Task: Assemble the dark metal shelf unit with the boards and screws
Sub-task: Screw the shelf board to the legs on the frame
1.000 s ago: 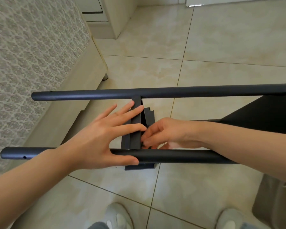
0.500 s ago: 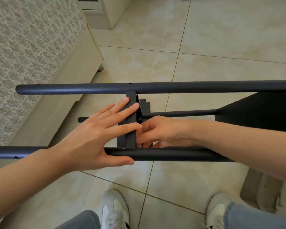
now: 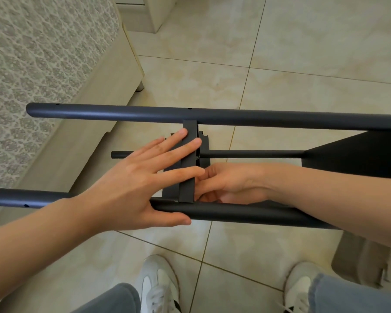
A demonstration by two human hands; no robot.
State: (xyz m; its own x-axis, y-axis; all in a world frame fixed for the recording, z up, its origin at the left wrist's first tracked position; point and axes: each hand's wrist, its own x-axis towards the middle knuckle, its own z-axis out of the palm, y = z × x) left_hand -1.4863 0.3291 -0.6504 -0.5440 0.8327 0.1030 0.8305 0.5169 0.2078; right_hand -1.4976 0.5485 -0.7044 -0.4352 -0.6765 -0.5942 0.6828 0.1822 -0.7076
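Note:
The dark metal shelf frame lies on its side, with a far tube (image 3: 235, 117) and a near tube (image 3: 246, 214) running left to right. A dark shelf board (image 3: 187, 163) stands edge-on between them. My left hand (image 3: 131, 184) lies flat against the board's left face, fingers straight, thumb along the near tube. My right hand (image 3: 226, 184) reaches in from the right, fingers curled at the board's lower right side; what they pinch is hidden. A small screw (image 3: 197, 157) shows on the board's right edge. Another dark board (image 3: 359, 154) is fixed at the right.
A thinner rear tube (image 3: 246, 154) runs behind the board. A patterned bed with a cream base (image 3: 54, 71) fills the left. A grey cardboard piece (image 3: 359, 260) lies on the tiled floor at the lower right. My white shoes (image 3: 158, 283) stand below the frame.
The view has dropped, so my shoes and legs show more. The frame sits a little lower in the view. Both hands stay at the board in the same poses.

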